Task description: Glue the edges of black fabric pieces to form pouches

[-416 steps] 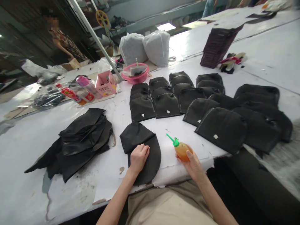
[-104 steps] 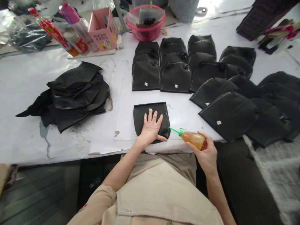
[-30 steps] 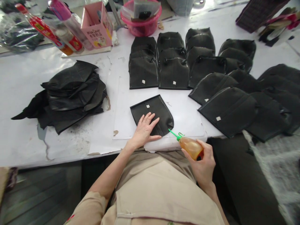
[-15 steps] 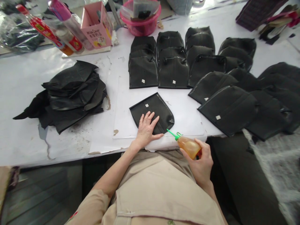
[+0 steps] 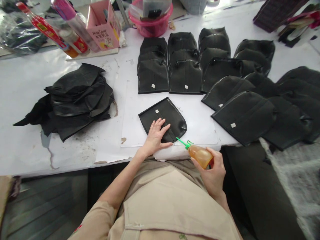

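A black leather-like piece point(image 5: 162, 113) with one rounded end and a small white tag lies on white paper before me. My left hand point(image 5: 156, 135) rests flat on its lower part, fingers spread. My right hand point(image 5: 213, 166) is wrapped round a squeeze bottle point(image 5: 199, 156) of amber liquid. The bottle is tilted, and its thin green nozzle point(image 5: 181, 141) points left, its tip at the piece's curved edge near my left thumb. A shiny wet-looking line shows along part of that edge. Whether liquid is coming out cannot be made out.
Rows of similar black pieces point(image 5: 185, 78) lie at the back, with more overlapping point(image 5: 245, 113) at right. A heap of loose black sheets point(image 5: 80, 96) is at left. Behind stand a pink box point(image 5: 103, 31), bottles point(image 5: 47, 31) and a pink basin point(image 5: 152, 28). The table's front edge point(image 5: 110, 162) runs close to me.
The bottle in my right hand has shifted slightly left, its nozzle tip moving along the curved edge. My left hand stays flat on the black piece.
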Tool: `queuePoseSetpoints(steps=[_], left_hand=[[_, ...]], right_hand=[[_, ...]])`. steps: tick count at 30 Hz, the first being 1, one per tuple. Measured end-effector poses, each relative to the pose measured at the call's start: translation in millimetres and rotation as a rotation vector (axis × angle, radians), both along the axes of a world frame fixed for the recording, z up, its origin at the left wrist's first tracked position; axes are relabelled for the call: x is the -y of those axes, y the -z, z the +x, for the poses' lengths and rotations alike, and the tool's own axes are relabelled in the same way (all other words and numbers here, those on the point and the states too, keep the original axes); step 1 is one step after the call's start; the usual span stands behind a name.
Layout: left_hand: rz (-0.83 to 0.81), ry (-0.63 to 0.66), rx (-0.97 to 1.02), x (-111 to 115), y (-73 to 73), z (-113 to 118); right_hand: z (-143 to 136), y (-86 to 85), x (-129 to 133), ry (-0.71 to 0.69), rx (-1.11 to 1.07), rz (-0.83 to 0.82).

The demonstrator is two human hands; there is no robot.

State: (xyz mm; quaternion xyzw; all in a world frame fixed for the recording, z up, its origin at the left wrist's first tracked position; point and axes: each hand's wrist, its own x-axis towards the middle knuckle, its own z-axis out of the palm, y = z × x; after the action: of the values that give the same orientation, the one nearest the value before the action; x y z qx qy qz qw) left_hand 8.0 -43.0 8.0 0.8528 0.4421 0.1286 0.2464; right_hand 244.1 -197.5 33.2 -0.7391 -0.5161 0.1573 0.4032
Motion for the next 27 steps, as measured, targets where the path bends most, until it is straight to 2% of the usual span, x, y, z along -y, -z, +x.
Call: queuePoseSetpoints(steps=[3, 5, 15, 20, 27], left_hand=[[-0.088, 0.136, 0.076, -7.8, -9.3, -19.3], [-0.12, 0.174, 0.11, -11.4, -12.3, -28.6], [-0.088, 0.135, 0.132, -10.1, 1.9, -27.8], [-0.151, 0.142, 0.177, -13.0, -2.5, -31.5], [-0.227, 0.199, 0.23, -20.4, -8.1, -39.5]], right_hand=[[0.5, -0.9, 0.8, 0.006, 0.003, -0.002], [0.1, -1.7, 1.8, 0.005, 0.009, -0.005], [-8.8, 0.2, 4.3, -0.075, -0.002, -0.006], [-7.0, -0.5, 3.2, -0.047, -0.008, -0.007], [-12.7, 0.4, 7.1, -0.112, 0.005, 0.003]])
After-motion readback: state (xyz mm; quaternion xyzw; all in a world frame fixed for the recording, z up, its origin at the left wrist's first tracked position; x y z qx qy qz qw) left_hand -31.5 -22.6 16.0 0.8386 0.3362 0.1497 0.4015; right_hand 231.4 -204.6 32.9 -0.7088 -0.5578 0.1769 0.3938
